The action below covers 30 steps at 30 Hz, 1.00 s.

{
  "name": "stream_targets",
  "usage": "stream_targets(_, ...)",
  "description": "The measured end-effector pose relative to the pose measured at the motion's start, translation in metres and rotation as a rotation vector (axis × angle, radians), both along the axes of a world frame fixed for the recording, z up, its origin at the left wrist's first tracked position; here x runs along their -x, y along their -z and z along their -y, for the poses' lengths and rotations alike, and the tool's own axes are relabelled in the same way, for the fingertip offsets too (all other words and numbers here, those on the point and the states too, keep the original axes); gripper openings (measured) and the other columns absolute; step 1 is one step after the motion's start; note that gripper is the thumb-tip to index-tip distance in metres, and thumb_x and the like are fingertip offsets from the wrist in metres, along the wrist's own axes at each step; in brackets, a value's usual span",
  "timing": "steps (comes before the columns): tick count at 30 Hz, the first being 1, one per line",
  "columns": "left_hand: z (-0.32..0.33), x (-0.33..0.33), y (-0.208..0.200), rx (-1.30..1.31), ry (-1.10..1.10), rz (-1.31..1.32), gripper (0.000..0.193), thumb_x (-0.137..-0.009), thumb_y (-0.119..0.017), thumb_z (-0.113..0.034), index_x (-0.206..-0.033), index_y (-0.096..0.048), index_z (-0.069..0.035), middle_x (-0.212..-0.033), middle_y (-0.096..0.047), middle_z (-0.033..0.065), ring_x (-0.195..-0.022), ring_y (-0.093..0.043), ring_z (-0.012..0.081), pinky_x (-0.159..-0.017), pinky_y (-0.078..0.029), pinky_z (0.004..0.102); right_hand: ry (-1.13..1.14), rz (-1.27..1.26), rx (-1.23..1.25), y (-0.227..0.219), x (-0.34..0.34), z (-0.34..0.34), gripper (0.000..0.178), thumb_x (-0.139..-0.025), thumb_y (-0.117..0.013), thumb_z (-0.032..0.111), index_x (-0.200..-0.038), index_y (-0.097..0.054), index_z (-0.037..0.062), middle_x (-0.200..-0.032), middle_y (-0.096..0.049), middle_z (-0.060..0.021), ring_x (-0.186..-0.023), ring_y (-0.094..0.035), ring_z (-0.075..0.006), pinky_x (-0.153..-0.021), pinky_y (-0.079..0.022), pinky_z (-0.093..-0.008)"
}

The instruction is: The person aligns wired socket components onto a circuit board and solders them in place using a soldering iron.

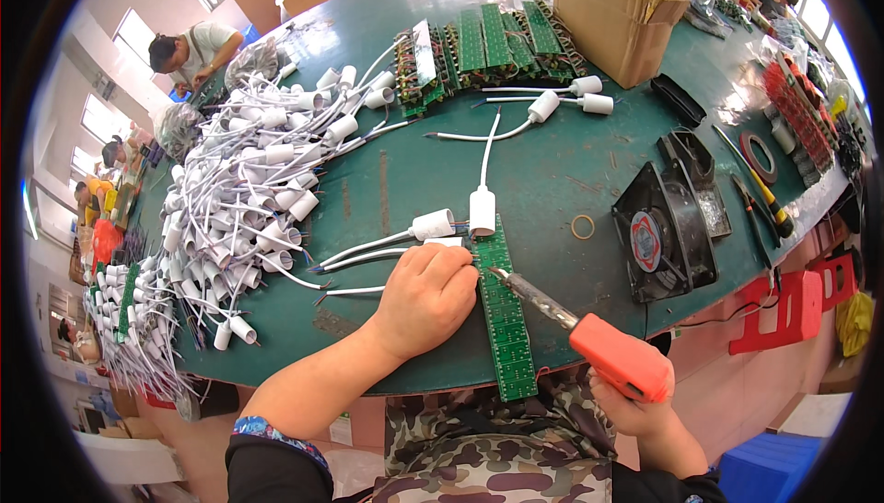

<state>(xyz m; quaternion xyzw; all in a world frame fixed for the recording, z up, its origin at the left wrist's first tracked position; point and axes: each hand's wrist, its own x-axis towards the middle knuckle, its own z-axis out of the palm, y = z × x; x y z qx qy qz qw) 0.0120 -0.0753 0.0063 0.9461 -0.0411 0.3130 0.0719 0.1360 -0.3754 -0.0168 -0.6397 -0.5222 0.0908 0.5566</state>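
Observation:
A long green circuit board strip (511, 342) lies on the table in front of me, reaching over the near edge. My left hand (430, 298) is closed at its left side. The fingertips are hidden, so what they pinch cannot be made out. Just beyond the knuckles lies a white socket (446, 241), partly covered by the hand. My right hand (619, 408) grips a red-handled soldering iron (619, 356), its tip at the board near my left fingers. At the board's far end stands a white corded socket (482, 211), and another corded socket (433, 225) lies to the left.
A large heap of white corded sockets (249, 171) covers the left side. Stacked green boards (483, 47) and a cardboard box (617, 19) stand at the back. On the right are a black fan (654, 236), a screwdriver (772, 204), pliers (753, 217) and a tape roll (758, 157).

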Motion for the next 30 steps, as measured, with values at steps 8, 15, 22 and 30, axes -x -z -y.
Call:
stream_targets(8,0.000,0.001,0.000,-0.006,-0.001,-0.011,0.020,-0.072,-0.074,0.001,-0.089,-0.064,-0.002,-0.098,-0.064,0.0093,-0.085,-0.062,0.0290,-0.074,-0.051,0.0407,0.037,-0.080,-0.032,-0.005,0.004,0.005,0.054,-0.082,-0.081,0.005,-0.129,-0.057,-0.0095,-0.097,-0.073,-0.0113,-0.076,-0.068,-0.0183,-0.073,-0.055,-0.0309)
stream_targets(15,0.000,0.001,0.002,-0.016,-0.002,-0.002,0.019,-0.072,-0.074,0.001,-0.088,-0.064,-0.003,-0.098,-0.064,0.0091,-0.086,-0.063,0.0289,-0.075,-0.051,0.0404,0.022,-0.088,-0.011,-0.007,0.005,0.006,0.055,-0.085,-0.080,0.007,-0.132,-0.056,-0.0101,-0.094,-0.073,-0.0097,-0.075,-0.068,-0.0163,-0.074,-0.056,-0.0301)
stream_targets(22,0.000,0.003,0.001,-0.006,0.008,-0.023,0.020,-0.071,-0.075,0.001,-0.088,-0.064,-0.003,-0.099,-0.064,0.0092,-0.086,-0.063,0.0284,-0.076,-0.052,0.0401,0.052,-0.098,-0.020,-0.002,0.007,0.009,0.057,-0.086,-0.081,0.009,-0.133,-0.055,-0.0095,-0.096,-0.074,-0.0102,-0.075,-0.069,-0.0161,-0.074,-0.057,-0.0302)
stream_targets(30,-0.005,0.006,0.000,0.039,0.058,-0.039,0.022,-0.072,-0.076,0.000,-0.091,-0.065,-0.003,-0.103,-0.064,0.0100,-0.089,-0.063,0.0293,-0.079,-0.052,0.0400,0.059,-0.063,-0.028,-0.003,0.006,0.009,0.057,-0.085,-0.082,0.009,-0.132,-0.056,-0.0097,-0.096,-0.074,-0.0104,-0.075,-0.069,-0.0161,-0.073,-0.057,-0.0298)
